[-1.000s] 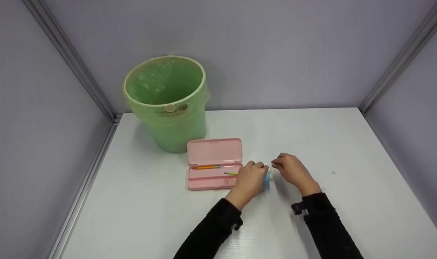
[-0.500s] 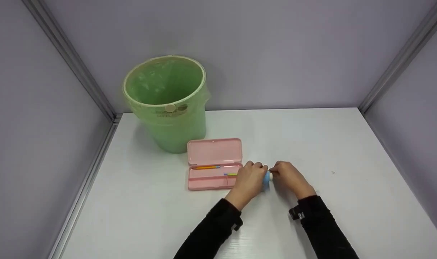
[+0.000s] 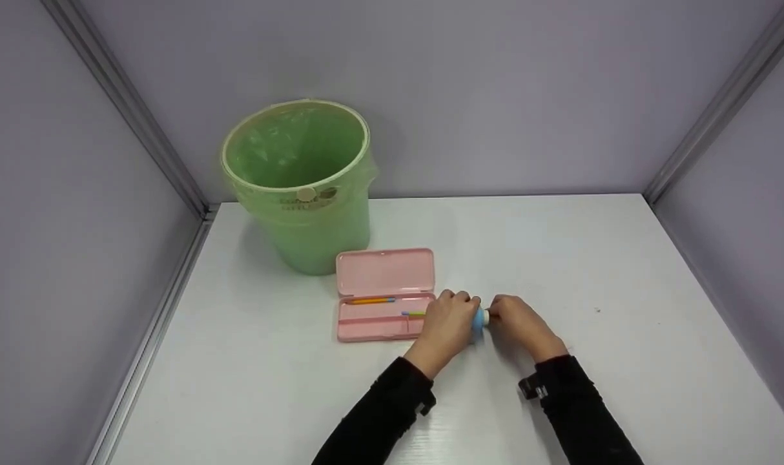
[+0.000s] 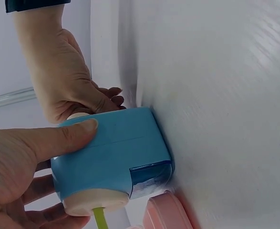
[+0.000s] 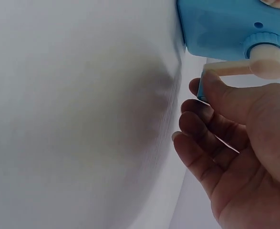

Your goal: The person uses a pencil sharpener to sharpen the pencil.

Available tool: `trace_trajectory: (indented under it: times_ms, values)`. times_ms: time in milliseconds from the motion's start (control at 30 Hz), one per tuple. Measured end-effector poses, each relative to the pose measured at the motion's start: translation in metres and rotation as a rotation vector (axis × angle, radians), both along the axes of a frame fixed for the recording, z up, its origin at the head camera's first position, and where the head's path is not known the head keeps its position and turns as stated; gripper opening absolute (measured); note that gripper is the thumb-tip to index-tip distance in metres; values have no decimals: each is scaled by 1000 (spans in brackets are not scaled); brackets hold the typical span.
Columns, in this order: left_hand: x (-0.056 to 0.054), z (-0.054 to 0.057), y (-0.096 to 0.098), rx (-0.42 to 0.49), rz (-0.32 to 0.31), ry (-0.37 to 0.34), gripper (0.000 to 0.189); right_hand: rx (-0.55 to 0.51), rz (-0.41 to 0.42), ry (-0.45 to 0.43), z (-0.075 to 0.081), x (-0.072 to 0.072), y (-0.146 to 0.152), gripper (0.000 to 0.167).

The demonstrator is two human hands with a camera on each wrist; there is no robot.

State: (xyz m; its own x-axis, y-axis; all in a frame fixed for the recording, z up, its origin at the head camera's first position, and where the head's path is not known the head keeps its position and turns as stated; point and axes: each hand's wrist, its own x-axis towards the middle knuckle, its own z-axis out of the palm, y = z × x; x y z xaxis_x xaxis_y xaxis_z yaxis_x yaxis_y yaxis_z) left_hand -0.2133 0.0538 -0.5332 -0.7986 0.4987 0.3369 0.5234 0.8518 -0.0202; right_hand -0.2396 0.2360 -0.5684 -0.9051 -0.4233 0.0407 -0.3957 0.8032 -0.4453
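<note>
My left hand [image 3: 449,323] grips a blue pencil sharpener [image 4: 113,140] on the white table, thumb along one side and fingers round the other. A green pencil [image 4: 100,217] sticks out of the cream holder at one end. On the opposite end is a cream crank arm [image 5: 230,68] with a small blue knob [image 5: 201,89]. My right hand [image 3: 520,320] pinches that knob between thumb and forefinger, its other fingers loosely bent. In the head view the left hand covers most of the sharpener. A clear dark-blue shavings drawer [image 4: 150,177] shows low on its body.
An open pink pencil case [image 3: 384,271] lies just left of the left hand, with an orange pencil [image 3: 372,301] inside. Behind it stands a green lined bin [image 3: 327,239]. Grey panels wall the table in, and a small dark speck [image 3: 597,310] lies at right.
My right hand has come down and slightly nearer, turning the crank, which pointed up a second ago. The left hand and the sharpener have stayed in place.
</note>
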Motion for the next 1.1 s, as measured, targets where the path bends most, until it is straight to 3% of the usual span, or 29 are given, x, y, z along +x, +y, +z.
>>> trace_trajectory:
  times_ms: [267, 600, 867, 1100]
  values:
    - [3, -1, 0, 15, 11, 5, 22, -30, 41, 1, -3, 20, -1, 13]
    - [5, 0, 0, 27, 44, -24, 24, -75, 105, -8, 10, 43, 2, 10]
    - [5, -1, 1, 11, 53, -36, 30, -72, 148, -31, 20, 47, 6, 14]
    - [4, 1, 0, 20, 52, -54, 34, -65, 121, -74, 30, 47, 5, 11]
